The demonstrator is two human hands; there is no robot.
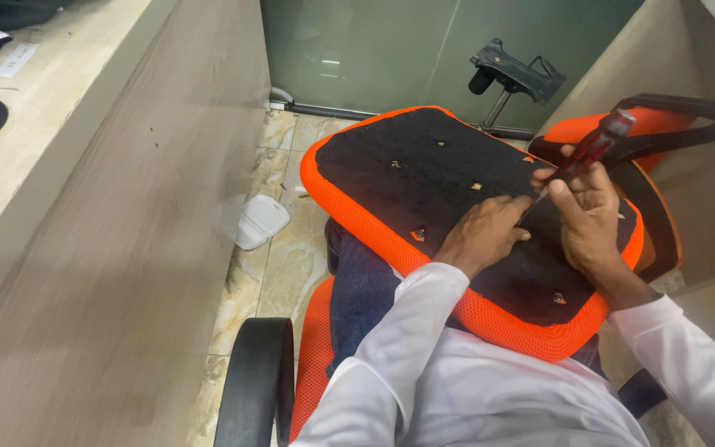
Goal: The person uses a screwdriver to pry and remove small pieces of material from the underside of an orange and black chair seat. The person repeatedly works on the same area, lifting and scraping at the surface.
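2 hands on upturned orange chair seat (357, 211), resting across lap, black underside up. Right hand (591, 219) clenched on red-handled screwdriver (591, 149), tip at mounting hole. Left hand (483, 232) fingers pinch down beside tip, steadying; screw itself too small to see. Judged step: driving fastener. Next: keep tip seated, shaft upright. Nearby: armrest (680, 112), chair mechanism plate (516, 73), white cap (260, 220) on floor.

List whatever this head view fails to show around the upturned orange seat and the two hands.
- Tip of the red-handled screwdriver: hidden between the left hand and right hand.
- Any screw there: covered by the fingers.
- Near edge of the orange mesh seat cushion with black underside: behind the white sleeves.
- Black curved armrest: cut off by the bottom edge.
- Black metal bracket on the floor: too small for detail.
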